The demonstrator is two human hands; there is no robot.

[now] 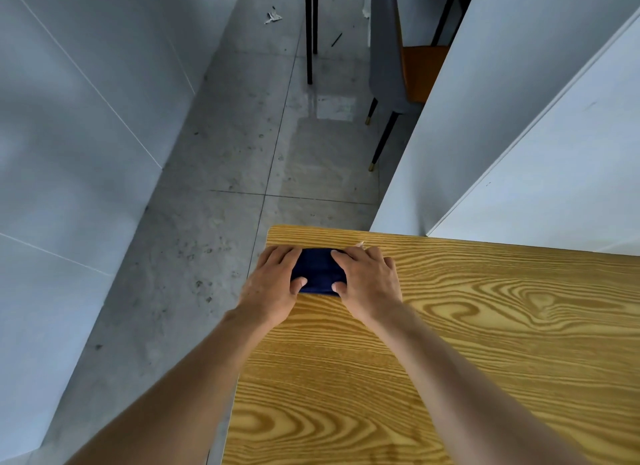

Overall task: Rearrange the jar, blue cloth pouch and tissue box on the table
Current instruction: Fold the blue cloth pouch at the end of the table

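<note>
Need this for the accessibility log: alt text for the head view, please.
Both hands, left hand and right hand, hold a blue cloth pouch by its ends at the far left corner of a wood-grain table. Beyond lie a grey tiled floor, white panels and a chair.

Both hands (273, 284) on blue pouch (317, 270)

My left hand (273, 284): bare, no ring or glove, nails short.
My right hand (369, 281): bare too, no ring, nails short.
My forearms: uncovered to the near edge, no sleeve, watch or band showing.
</note>
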